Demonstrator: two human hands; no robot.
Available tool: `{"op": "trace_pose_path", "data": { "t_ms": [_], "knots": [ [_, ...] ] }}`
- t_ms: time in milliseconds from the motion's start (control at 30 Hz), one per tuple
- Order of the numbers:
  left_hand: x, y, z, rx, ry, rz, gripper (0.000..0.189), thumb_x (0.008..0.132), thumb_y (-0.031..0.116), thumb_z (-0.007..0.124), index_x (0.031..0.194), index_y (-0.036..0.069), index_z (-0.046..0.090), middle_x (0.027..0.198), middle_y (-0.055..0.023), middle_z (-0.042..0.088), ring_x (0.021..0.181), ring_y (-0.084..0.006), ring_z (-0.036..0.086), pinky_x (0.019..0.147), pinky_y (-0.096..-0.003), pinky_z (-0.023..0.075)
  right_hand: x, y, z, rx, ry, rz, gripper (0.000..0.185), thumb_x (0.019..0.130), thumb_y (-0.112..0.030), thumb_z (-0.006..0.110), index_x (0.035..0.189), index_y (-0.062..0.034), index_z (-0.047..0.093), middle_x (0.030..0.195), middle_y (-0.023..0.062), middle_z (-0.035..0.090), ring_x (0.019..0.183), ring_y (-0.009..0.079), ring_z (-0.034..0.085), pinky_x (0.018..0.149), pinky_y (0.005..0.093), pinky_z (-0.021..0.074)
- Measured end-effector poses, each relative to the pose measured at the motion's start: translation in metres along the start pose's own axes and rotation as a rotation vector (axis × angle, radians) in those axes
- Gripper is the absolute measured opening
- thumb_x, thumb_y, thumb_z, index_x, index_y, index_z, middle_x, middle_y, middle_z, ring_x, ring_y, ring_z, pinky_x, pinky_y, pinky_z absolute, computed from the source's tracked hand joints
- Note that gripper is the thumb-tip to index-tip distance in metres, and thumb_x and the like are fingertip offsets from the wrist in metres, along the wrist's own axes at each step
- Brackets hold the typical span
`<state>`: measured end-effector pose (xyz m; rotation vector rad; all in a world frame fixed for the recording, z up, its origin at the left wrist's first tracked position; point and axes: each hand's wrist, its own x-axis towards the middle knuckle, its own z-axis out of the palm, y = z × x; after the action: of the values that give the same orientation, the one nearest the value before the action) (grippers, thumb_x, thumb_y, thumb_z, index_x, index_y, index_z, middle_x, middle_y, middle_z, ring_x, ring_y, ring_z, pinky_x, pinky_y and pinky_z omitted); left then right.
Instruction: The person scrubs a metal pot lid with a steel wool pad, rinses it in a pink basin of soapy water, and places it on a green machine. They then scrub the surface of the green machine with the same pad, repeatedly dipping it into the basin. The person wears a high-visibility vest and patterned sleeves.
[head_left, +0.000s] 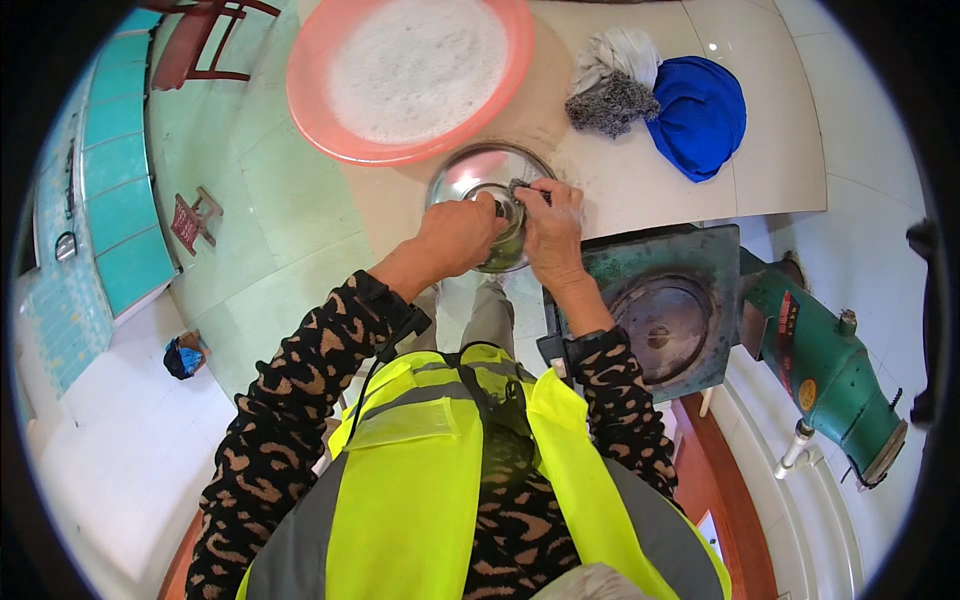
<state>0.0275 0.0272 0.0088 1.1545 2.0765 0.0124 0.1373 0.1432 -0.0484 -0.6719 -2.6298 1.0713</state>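
A round stainless steel pot lid rests at the near edge of the tiled counter, just below a large pink basin. My left hand grips the lid's dark knob in the middle. In my right hand is a dark grey scouring pad, pressed on the lid's right side. My fingers hide part of the pad and most of the knob. White suds cover what the basin holds.
Farther right on the counter lie a grey scouring pad, a whitish cloth and a blue cloth. A green metal stove with a thick pipe stands at my right. On the left floor are a small stool and a red chair.
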Motion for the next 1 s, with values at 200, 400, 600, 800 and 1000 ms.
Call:
{"op": "trace_pose_path", "data": {
  "t_ms": [200,400,600,800,1000],
  "knots": [
    [-0.001,-0.001,0.003,-0.006,-0.002,-0.002,0.034,0.095,0.031,0.05,0.093,-0.003,0.049,0.077,-0.0207,0.066,0.073,-0.0388,0.065,0.064,-0.0477,0.0503,0.04,0.007,0.011,-0.052,0.061,-0.091,0.03,0.074,0.004,0.056,0.1,-0.0094,0.064,0.107,0.014,0.056,0.099,0.037,0.049,0.087,0.0444,0.043],
    [0.0,0.0,0.0,-0.02,0.004,-0.008,0.033,0.095,0.031,0.05,0.094,-0.003,0.05,0.076,-0.0197,0.067,0.074,-0.0382,0.066,0.064,-0.0468,0.0507,-0.002,0.001,-0.003,-0.016,-0.042,-0.001,0.034,0.071,0.004,0.058,0.101,-0.0111,0.064,0.107,0.0104,0.055,0.099,0.0361,0.047,0.087,0.0451,0.042],
    [-0.002,-0.001,0.003,-0.014,-0.012,0.004,0.032,0.095,0.03,0.049,0.095,-0.002,0.046,0.076,-0.0229,0.065,0.072,-0.0406,0.064,0.064,-0.0499,0.0492,0.03,0.005,0.01,0.03,0.038,-0.179,0.035,0.071,0.006,0.058,0.102,-0.0099,0.065,0.105,0.013,0.056,0.099,0.0371,0.048,0.085,0.0444,0.0431],
    [-0.001,-0.002,0.005,-0.023,0.032,0.012,0.032,0.096,0.029,0.049,0.093,-0.002,0.045,0.071,-0.0218,0.064,0.069,-0.0407,0.064,0.061,-0.0496,0.0493,-0.023,0.002,0.003,-0.013,0.086,-0.118,0.031,0.073,0.001,0.059,0.101,-0.0123,0.066,0.108,0.0101,0.056,0.102,0.0347,0.048,0.086,0.0471,0.0419],
    [-0.001,-0.004,0.008,-0.004,0.053,0.017,0.032,0.096,0.03,0.049,0.093,-0.002,0.045,0.07,-0.022,0.063,0.067,-0.0406,0.063,0.06,-0.0505,0.049,-0.004,0.01,0.015,-0.008,0.135,-0.156,0.029,0.074,0.001,0.059,0.099,-0.0117,0.065,0.11,0.0131,0.055,0.1,0.0369,0.049,0.087,0.0471,0.0414]
  ]
}}
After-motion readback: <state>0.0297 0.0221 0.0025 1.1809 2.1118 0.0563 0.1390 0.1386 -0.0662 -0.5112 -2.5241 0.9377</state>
